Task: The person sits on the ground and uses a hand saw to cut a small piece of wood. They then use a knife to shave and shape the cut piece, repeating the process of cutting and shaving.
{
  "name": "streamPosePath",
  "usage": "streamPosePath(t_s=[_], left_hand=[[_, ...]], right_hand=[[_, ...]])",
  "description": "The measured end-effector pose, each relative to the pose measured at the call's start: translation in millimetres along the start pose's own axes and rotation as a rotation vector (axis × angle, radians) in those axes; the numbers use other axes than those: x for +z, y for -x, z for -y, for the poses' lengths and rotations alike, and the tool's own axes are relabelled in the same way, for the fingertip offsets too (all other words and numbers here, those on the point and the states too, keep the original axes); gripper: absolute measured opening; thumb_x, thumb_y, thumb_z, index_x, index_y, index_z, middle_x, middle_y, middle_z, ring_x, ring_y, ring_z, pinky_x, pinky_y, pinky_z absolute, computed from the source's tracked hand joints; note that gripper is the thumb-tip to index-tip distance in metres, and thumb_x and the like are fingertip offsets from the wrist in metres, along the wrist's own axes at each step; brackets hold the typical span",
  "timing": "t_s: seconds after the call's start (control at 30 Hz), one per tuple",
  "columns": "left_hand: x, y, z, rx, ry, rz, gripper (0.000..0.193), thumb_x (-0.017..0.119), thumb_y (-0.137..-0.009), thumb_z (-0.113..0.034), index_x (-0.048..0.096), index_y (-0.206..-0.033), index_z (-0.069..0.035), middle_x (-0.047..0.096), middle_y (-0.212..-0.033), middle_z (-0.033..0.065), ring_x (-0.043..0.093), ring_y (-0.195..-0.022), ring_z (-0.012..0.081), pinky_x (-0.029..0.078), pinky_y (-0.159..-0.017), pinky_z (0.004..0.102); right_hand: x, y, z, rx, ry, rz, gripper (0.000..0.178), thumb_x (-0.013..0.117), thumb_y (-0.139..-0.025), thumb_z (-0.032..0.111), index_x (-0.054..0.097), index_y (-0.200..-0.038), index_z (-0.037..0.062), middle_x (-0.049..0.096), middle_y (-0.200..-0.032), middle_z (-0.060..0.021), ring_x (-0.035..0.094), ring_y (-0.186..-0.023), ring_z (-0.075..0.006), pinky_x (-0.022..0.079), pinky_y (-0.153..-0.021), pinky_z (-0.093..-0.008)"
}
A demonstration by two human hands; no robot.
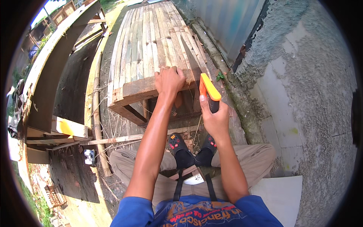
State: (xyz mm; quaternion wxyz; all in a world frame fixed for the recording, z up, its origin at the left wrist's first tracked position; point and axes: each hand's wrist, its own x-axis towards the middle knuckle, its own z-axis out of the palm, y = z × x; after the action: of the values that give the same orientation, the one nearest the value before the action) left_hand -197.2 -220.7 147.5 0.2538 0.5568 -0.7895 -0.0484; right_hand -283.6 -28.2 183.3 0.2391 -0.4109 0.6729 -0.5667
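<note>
In my right hand (pixel 216 118) is a hand saw (pixel 210 87) with a yellow-orange and black handle. My fingers are wrapped round its grip, and the dark blade slants up and away along the right side of a low slatted wooden bench (pixel 145 41). The blade overlaps the bench's near right corner; whether its teeth touch the wood I cannot tell. My left hand (pixel 170 80) is closed over the bench's near edge, left of the saw, with its knuckles up and fingertips mostly hidden.
A long wooden frame (pixel 81 22) stands at left, with bamboo poles and boards (pixel 70 127) beside it. Close on the right rises a rough concrete wall (pixel 321 75), beyond it a metal sheet (pixel 227 26). A loose strip of wood (pixel 124 139) crosses the ground before my shoes (pixel 177 143).
</note>
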Motion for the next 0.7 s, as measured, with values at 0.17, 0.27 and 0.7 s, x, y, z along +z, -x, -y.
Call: streamPosePath(t_s=[0.17,0.27,0.7], left_hand=[[-6.2,-0.3,0.7,-0.046,-0.010,0.023,0.042,0.048,-0.092,-0.030,0.077,-0.092,0.000,0.073,-0.094,0.0261,0.068,-0.092,0.0414,0.044,-0.096,0.0506],[-4.4,-0.8,1.1,-0.057,-0.009,0.048,0.043,0.047,-0.093,-0.030,0.077,-0.093,0.001,0.072,-0.096,0.0262,0.067,-0.096,0.0410,0.043,-0.097,0.0513],[1.5,-41.7,6.8,-0.141,-0.140,0.085,0.046,0.041,-0.099,-0.030,0.074,-0.108,0.001,0.071,-0.111,0.0241,0.065,-0.110,0.0350,0.041,-0.103,0.0554]], right_hand=[[-42.8,100.8,6.3,0.089,-0.071,0.036,0.027,0.069,-0.099,0.021,0.063,-0.086,-0.0011,0.058,-0.064,-0.0014,0.052,-0.059,-0.0078,0.040,-0.054,-0.0279],[-80.9,166.0,15.6,0.160,-0.115,0.050,0.021,0.067,-0.100,0.016,0.059,-0.088,0.0007,0.055,-0.062,0.0008,0.049,-0.052,-0.0055,0.037,-0.048,-0.0235],[-30.4,-26.9,2.4,-0.152,0.020,0.090,0.038,0.067,-0.100,0.031,0.058,-0.074,0.0042,0.054,-0.061,0.0025,0.047,-0.048,-0.0064,0.036,-0.045,-0.0268]])
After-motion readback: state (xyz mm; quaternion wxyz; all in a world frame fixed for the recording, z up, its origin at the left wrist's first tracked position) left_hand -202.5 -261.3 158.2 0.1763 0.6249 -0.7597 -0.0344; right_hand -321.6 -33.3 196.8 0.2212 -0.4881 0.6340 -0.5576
